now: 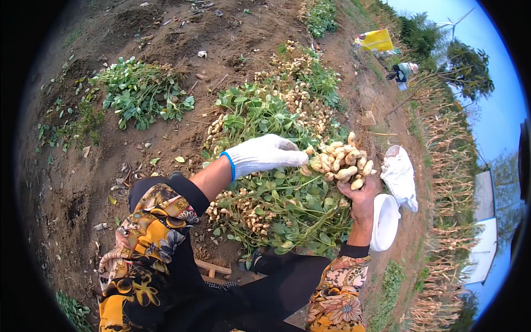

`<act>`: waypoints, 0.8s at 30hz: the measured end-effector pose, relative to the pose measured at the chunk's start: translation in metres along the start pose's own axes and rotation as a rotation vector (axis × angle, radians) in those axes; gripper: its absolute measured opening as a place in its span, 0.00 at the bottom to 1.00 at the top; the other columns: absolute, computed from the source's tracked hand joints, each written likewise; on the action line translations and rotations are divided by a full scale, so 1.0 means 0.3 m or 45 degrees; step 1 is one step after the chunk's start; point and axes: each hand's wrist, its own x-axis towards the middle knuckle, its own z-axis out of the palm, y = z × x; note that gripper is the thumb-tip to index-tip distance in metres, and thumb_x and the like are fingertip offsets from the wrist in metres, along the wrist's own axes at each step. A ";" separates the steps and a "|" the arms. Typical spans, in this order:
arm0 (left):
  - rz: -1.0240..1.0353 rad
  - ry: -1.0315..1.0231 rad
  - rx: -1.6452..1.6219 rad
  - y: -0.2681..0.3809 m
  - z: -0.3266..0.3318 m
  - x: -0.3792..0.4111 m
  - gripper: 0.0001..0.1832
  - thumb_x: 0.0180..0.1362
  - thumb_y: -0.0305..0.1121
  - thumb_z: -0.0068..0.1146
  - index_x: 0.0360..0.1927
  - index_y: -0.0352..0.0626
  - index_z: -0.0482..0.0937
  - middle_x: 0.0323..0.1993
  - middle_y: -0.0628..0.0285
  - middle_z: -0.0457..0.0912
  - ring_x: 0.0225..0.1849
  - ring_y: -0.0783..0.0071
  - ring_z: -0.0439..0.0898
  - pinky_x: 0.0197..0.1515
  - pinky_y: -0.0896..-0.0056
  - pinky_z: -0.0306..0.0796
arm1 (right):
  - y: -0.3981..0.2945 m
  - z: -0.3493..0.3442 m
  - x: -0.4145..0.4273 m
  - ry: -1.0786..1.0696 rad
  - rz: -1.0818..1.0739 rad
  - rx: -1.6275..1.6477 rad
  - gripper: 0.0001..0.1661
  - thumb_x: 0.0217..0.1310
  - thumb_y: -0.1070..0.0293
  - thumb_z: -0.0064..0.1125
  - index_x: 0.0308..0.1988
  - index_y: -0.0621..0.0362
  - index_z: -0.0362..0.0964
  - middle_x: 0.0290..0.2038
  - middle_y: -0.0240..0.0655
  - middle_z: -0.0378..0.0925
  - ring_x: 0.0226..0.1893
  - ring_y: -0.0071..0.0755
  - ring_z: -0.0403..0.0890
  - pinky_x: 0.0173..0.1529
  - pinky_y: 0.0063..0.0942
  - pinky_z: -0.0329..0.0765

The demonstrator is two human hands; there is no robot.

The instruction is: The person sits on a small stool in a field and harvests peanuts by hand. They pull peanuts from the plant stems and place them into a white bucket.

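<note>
My right hand [360, 193], bare, holds a peanut plant [315, 224] by its pod end. A dense bunch of pale peanut pods [342, 162] stands above its fingers, and leafy stems trail towards my lap. My left hand [267, 155] wears a white knit glove with a blue cuff edge. Its fingertips reach the left side of the bunch, beside a pod [309, 150]; whether they grip it cannot be made out. Beneath and beyond both hands lies a heap of pulled peanut plants [265, 114] with many pods among the leaves.
A white bucket [383, 222] and a white sack [399, 174] stand right of my right hand. Another leafy pile [141, 91] lies on the soil at left. A wooden stool part [212, 267] shows by my legs. Far right are a person [402, 72], a yellow bag [375, 40] and dry cornstalks [448, 166].
</note>
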 end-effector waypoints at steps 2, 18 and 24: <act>0.007 -0.157 -0.020 0.020 0.046 -0.038 0.44 0.55 0.60 0.56 0.61 0.29 0.65 0.57 0.48 0.73 0.59 0.63 0.71 0.62 0.67 0.63 | 0.000 0.020 0.003 0.042 0.110 0.211 0.22 0.45 0.74 0.65 0.43 0.68 0.73 0.39 0.34 0.79 0.36 0.25 0.77 0.44 0.24 0.74; -0.271 0.188 -0.318 -0.171 0.211 -0.121 0.32 0.45 0.50 0.69 0.42 0.29 0.79 0.32 0.58 0.80 0.36 0.75 0.75 0.39 0.73 0.70 | 0.360 0.530 -0.250 0.253 0.080 0.136 0.18 0.65 0.68 0.49 0.51 0.67 0.67 0.43 0.45 0.74 0.42 0.41 0.74 0.48 0.34 0.69; -0.469 0.286 -0.035 -0.165 0.205 -0.088 0.26 0.47 0.44 0.64 0.45 0.35 0.79 0.36 0.62 0.81 0.36 0.74 0.75 0.41 0.74 0.69 | 0.215 0.483 -0.358 0.508 0.139 0.482 0.27 0.66 0.69 0.49 0.60 0.73 0.60 0.51 0.44 0.73 0.42 0.28 0.78 0.47 0.21 0.73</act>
